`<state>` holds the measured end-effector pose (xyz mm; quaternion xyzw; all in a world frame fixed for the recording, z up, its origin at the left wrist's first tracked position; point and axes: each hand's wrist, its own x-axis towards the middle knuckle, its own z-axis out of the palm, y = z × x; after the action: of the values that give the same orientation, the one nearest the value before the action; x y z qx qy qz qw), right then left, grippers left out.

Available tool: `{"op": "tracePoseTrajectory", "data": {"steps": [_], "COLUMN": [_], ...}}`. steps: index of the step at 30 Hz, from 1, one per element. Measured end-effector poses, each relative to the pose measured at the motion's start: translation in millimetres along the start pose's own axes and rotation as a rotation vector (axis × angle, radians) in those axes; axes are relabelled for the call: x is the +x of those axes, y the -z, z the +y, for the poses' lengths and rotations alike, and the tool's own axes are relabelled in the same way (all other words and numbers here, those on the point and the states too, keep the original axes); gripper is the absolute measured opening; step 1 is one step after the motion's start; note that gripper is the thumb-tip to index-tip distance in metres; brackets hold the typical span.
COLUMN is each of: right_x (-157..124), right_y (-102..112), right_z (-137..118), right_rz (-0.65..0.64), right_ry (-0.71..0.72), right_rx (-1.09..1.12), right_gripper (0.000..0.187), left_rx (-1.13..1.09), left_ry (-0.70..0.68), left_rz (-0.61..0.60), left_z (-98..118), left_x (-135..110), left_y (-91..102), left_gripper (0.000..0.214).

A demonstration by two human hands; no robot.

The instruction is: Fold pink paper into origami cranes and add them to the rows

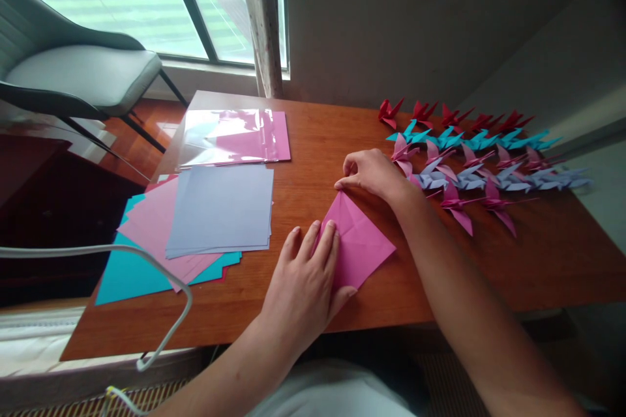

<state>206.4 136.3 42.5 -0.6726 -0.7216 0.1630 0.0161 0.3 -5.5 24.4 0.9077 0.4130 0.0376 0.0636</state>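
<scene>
A pink sheet of origami paper (364, 244) lies on the wooden table in front of me, turned so one corner points away. Crease lines run across its surface. My left hand (303, 277) rests flat on its left side, fingers stretched out and thumb near the lower corner. At the far corner, my right hand (374, 172) is closed, thumb and index finger pinched together on the paper's tip; the other fingers curl in and are partly hidden.
Folded paper cranes (452, 137) stand in rows at the table's right. Grey-blue sheets (220, 208) lie over pink and turquoise paper (134, 267) on the left, near a clear packet (225, 137) of paper. A white cable (161, 264) loops past the left edge; a chair (83, 75) stands beyond.
</scene>
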Motion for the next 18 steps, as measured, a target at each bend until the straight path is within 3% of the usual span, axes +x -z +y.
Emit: {"op": "tracePoseTrajectory", "data": {"steps": [6,11,18], "right_x": [-16,-52,-119], "right_y": [-10,-20,-60], "right_z": [3,-2,-3], "right_rz": [0.193,0.242,0.441], "right_ry": [-0.021,0.062,-0.006], "right_rx": [0.003,0.148,0.384], "right_gripper": [0.019,0.019,0.030], "left_rx": [-0.053,-0.186,-0.376], "left_ry": [-0.054,-0.055,0.083], "left_rz": [-0.021,0.008,0.265], "left_z": [-11,-21,-40], "left_x": [14,23,19], "left_y": [10.5,13.1,-5.2], "left_gripper": [0.051,0.031,0.034]}}
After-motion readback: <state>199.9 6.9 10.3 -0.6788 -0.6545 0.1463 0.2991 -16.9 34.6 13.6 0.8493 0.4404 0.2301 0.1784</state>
